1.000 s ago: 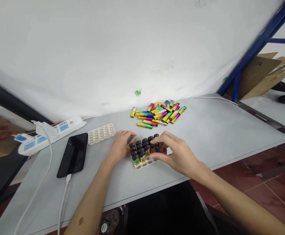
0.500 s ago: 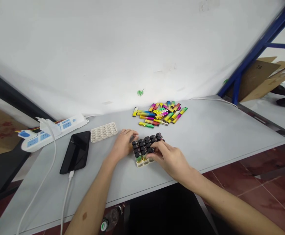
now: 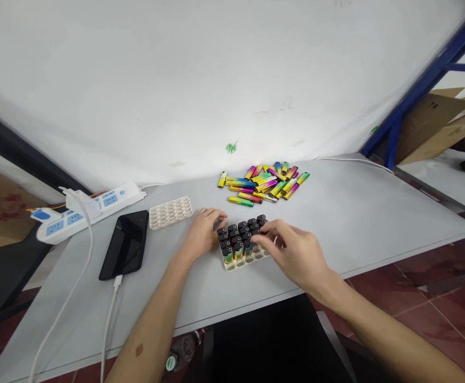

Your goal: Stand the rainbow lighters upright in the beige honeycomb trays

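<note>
A cream honeycomb tray (image 3: 231, 267) stands before me, with several lighters (image 3: 238, 251) upright in its holes, their black ends up and shiny coloured bodies below. Three lighters show in the nearest filled row; holes along the tray's front edge are bare. My left hand (image 3: 204, 227) lies at the tray's left side, fingers loosely curved and apart, fingertips near its far left corner. Over the tray's right part is my right hand (image 3: 292, 250), thumb and forefinger apart beside the black ends; I see nothing held. It hides some of the tray's right side.
A loose pile of lighters (image 3: 270, 183) lies behind the tray, near the wall. To the left are a second cream tray (image 3: 171, 213) with bare holes, a black phone (image 3: 124, 244) on a white cable and a white power strip (image 3: 110, 199). The table's front edge (image 3: 252, 314) runs close below.
My right hand has shifted right and its fingers have parted. A third lighter now shows in the nearest filled row. My left hand stays by the tray; the view has shifted slightly.
</note>
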The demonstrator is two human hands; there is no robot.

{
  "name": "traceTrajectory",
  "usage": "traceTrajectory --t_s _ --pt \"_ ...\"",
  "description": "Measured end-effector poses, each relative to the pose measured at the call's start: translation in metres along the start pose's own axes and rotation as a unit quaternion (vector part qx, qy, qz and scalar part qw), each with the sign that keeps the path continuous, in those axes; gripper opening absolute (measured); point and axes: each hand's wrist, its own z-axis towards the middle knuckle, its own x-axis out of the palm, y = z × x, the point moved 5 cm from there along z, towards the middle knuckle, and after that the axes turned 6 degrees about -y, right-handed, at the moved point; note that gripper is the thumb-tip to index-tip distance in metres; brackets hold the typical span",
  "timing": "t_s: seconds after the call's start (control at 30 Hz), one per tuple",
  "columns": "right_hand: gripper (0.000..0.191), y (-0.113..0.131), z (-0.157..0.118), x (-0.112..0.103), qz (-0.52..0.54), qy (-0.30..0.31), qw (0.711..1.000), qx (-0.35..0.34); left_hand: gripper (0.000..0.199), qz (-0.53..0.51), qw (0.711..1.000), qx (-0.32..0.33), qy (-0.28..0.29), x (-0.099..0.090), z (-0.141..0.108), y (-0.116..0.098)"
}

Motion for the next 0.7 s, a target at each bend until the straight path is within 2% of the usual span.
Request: traceTrajectory --t_s 0.07,0.13,0.2,0.27,0.37,0.43,0.53,0.6,0.67,0.7 --pt "0.033 -0.014 0.016 -0.003 -0.024 -0.025 0.999 0.016 0.017 -0.002 1.0 -0.004 -0.001 0.001 0.0 0.0" --pt "0.034 -0.036 0.037 0.004 -0.055 -0.027 0.997 0.04 0.017 -0.002 1.0 -0.005 -0.002 0.001 0.0 0.001" --pt "0.029 -0.057 0.057 0.023 -0.062 0.025 0.997 0.03 0.016 -0.002 1.0 -0.004 -0.002 0.001 0.0 0.001" --pt "0.025 -0.071 0.069 0.049 -0.068 0.089 0.993 -0.027 0.015 -0.002 1.0 -0.007 -0.003 0.0 0.0 0.0" --pt "0.033 -0.081 0.071 0.078 -0.092 0.135 0.983 -0.084 0.014 -0.005 1.0 -0.013 -0.003 -0.001 0.0 0.0" --pt "0.032 -0.083 0.067 0.086 -0.102 0.124 0.983 -0.084 0.014 -0.005 1.0 -0.012 -0.003 -0.001 0.001 0.0" --pt "0.019 -0.084 0.062 0.085 -0.086 0.09 0.989 -0.074 0.014 -0.005 1.0 -0.01 -0.004 0.0 0.001 0.001" --pt "0.014 -0.086 0.062 0.078 -0.024 0.054 0.997 -0.048 0.014 -0.006 1.0 -0.011 -0.002 0.001 0.001 0.003" --pt "0.013 -0.092 0.063 0.07 0.083 0.008 0.996 0.015 0.014 -0.006 1.0 -0.011 0.0 0.002 0.001 0.005" --pt "0.014 -0.095 0.064 0.067 0.148 -0.012 0.987 0.057 0.014 -0.005 1.0 -0.011 0.0 0.003 0.001 0.005"
